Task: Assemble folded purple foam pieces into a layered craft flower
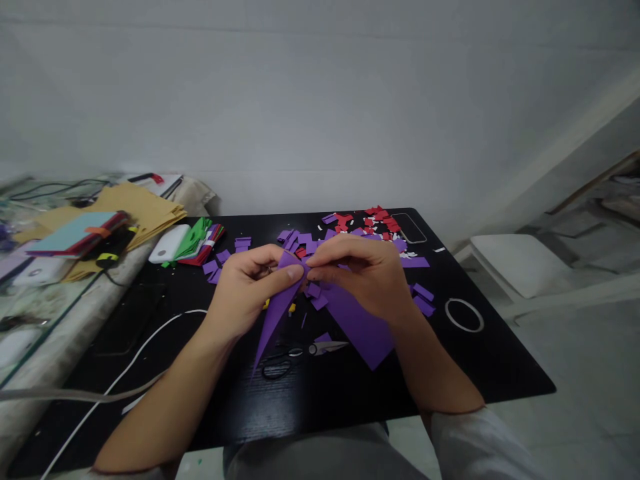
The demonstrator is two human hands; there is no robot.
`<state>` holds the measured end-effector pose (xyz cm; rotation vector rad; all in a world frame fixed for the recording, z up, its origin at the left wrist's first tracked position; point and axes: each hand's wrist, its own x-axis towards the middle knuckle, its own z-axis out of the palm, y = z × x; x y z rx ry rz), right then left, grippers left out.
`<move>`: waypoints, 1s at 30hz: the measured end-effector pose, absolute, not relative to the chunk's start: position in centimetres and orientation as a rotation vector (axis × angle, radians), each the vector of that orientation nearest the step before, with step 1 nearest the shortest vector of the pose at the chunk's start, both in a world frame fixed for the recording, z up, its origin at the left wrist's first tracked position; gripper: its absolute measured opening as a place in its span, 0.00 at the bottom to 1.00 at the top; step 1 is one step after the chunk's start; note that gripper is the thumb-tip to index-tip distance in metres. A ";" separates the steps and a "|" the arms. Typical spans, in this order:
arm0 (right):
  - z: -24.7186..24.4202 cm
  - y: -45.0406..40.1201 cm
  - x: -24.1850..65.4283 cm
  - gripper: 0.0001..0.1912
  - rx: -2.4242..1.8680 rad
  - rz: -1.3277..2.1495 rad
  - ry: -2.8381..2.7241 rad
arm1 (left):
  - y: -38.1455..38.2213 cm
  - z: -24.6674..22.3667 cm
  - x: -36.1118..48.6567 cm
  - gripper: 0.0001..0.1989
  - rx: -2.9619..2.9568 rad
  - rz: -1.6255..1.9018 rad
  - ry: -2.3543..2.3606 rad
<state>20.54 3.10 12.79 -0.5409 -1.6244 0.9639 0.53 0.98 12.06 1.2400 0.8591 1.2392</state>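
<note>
With left hand [243, 283] and right hand [367, 273] each in a pinching grip on the purple paper [277, 308] above the bench [500, 373], uneven pulling could tear it, or drooping low could snag it on the scissors [331, 347] nearer the front edge.

Purple paper [275, 313] is showing plain between left hand [245, 283] and right hand [367, 273]; another solid purple area [363, 337] is showing below the right. Tabletop [300, 413] beneath both is reading black, faint streaky grain. Red scraps [381, 217] are lying beyond the right, green paper [194, 239] and tan envelopes [137, 210] are sitting left of the left, whitish ring [466, 330] is lying right of the right.
</note>
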 end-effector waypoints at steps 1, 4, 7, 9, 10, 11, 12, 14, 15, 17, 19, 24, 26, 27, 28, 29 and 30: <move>12.8 3.1 20.5 0.08 -0.540 0.955 -1.631 | 1.0 12.1 0.5 0.08 1.240 1.236 0.860; 12.7 3.1 20.6 0.08 -0.526 0.933 -1.647 | 0.9 12.0 0.5 0.07 1.248 1.232 0.860; 12.6 3.1 20.6 0.09 -0.516 0.929 -1.658 | 0.9 12.0 0.4 0.07 1.265 1.224 0.853; 12.7 3.1 20.6 0.09 -0.512 0.931 -1.658 | 0.9 12.1 0.4 0.07 1.283 1.219 0.852; 12.7 3.1 20.6 0.09 -0.513 0.931 -1.658 | 0.9 12.1 0.3 0.07 1.293 1.216 0.853; 12.7 3.1 20.6 0.09 -0.516 0.929 -1.659 | 1.0 12.1 0.3 0.08 1.301 1.214 0.855; 12.7 3.1 20.6 0.09 -0.520 0.926 -1.660 | 1.0 12.1 0.3 0.08 1.308 1.216 0.858; 12.8 3.1 20.6 0.09 -0.526 0.918 -1.662 | 1.1 12.0 0.2 0.08 1.316 1.216 0.863; 12.7 3.1 20.6 0.09 -0.526 0.915 -1.664 | 1.1 12.0 0.2 0.07 1.319 1.214 0.862; 12.7 3.1 20.6 0.09 -0.521 0.912 -1.668 | 1.0 12.0 0.1 0.07 1.327 1.206 0.856; 12.6 3.1 20.6 0.09 -0.517 0.916 -1.672 | 1.0 12.0 0.0 0.06 1.340 1.195 0.844; 12.6 3.1 20.5 0.07 -0.529 0.929 -1.678 | 1.1 12.3 -0.1 0.06 1.362 1.183 0.844; 12.6 3.1 20.4 0.06 -0.525 0.922 -1.681 | 1.1 12.3 -0.1 0.07 1.370 1.178 0.864; 12.7 3.1 20.4 0.06 -0.521 0.918 -1.682 | 1.1 12.4 0.0 0.08 1.374 1.180 0.877; 12.7 3.0 20.4 0.05 -0.520 0.916 -1.683 | 1.1 12.4 0.0 0.08 1.378 1.181 0.890; 12.7 3.0 20.4 0.05 -0.521 0.915 -1.684 | 1.1 12.4 0.0 0.09 1.381 1.185 0.899; 12.7 2.9 20.4 0.05 -0.527 0.916 -1.685 | 1.1 12.4 0.0 0.09 1.384 1.187 0.906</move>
